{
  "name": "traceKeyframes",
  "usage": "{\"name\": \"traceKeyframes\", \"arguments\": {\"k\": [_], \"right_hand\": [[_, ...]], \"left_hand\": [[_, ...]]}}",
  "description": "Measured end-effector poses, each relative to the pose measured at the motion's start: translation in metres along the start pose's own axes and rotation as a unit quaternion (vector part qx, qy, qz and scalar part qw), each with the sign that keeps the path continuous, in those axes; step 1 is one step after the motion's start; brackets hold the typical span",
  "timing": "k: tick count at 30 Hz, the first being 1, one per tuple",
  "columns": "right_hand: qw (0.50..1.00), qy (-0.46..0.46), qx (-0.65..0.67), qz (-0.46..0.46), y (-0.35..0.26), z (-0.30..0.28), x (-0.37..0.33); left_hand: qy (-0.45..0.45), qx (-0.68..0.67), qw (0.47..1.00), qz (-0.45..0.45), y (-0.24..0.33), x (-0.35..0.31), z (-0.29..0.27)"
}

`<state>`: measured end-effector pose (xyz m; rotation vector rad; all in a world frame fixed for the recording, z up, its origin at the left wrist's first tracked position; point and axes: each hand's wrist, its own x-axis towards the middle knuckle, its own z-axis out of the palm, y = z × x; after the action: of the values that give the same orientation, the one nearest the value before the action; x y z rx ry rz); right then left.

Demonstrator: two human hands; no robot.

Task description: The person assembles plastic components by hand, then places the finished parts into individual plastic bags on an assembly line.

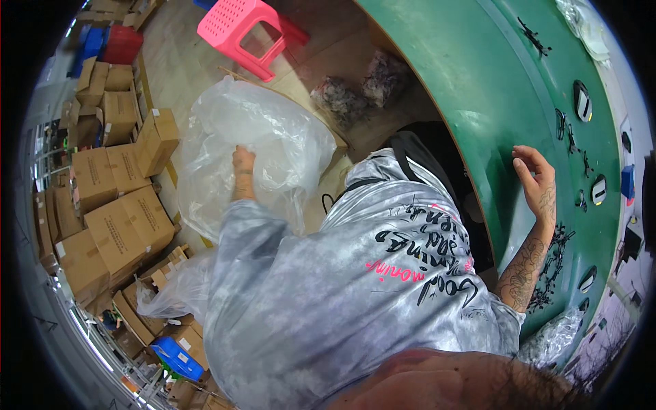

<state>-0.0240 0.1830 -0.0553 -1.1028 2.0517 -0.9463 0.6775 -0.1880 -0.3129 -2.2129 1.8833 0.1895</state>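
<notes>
A large clear plastic bag (287,130), crumpled and wide, spreads at the left over a carton whose edge shows. My left hand (243,162) is closed at the bag's middle, its fingers curled against the film and partly hard to make out. Over the green tabletop (471,89) at the right, my right hand (536,181) is raised with thumb and fingers apart and nothing in it. Nearest to it on the table are small black branching parts (572,142) and an oval black-and-white piece (598,189). More black parts (557,260) lie beside my right forearm.
Stacked cardboard boxes (126,225) line the left side, with a blue bin (178,357) among them. A pink plastic stool (239,34) stands at the top. Filled clear bags (339,100) rest on the floor by the table. Another clear bag (557,335) lies at the table's lower end.
</notes>
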Motion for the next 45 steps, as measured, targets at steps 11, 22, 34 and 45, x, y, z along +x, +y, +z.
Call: {"name": "traceKeyframes", "arguments": {"k": [11,22,34,45], "right_hand": [[0.996,0.092,0.011,-0.008,0.037,-0.039,-0.081],[0.968,0.227,0.093,0.057,0.067,-0.054,-0.147],[0.916,0.348,-0.149,0.136,0.058,-0.069,-0.091],[0.839,0.337,-0.285,0.317,0.147,-0.134,0.028]], "left_hand": [[-0.271,0.063,0.958,-0.065,0.120,0.007,-0.157],[0.003,0.135,0.952,0.273,0.337,0.007,-0.321],[0.164,-0.157,0.786,0.575,0.835,-0.066,-0.255],[-0.025,-0.228,0.554,0.800,0.879,-0.221,-0.182]]}}
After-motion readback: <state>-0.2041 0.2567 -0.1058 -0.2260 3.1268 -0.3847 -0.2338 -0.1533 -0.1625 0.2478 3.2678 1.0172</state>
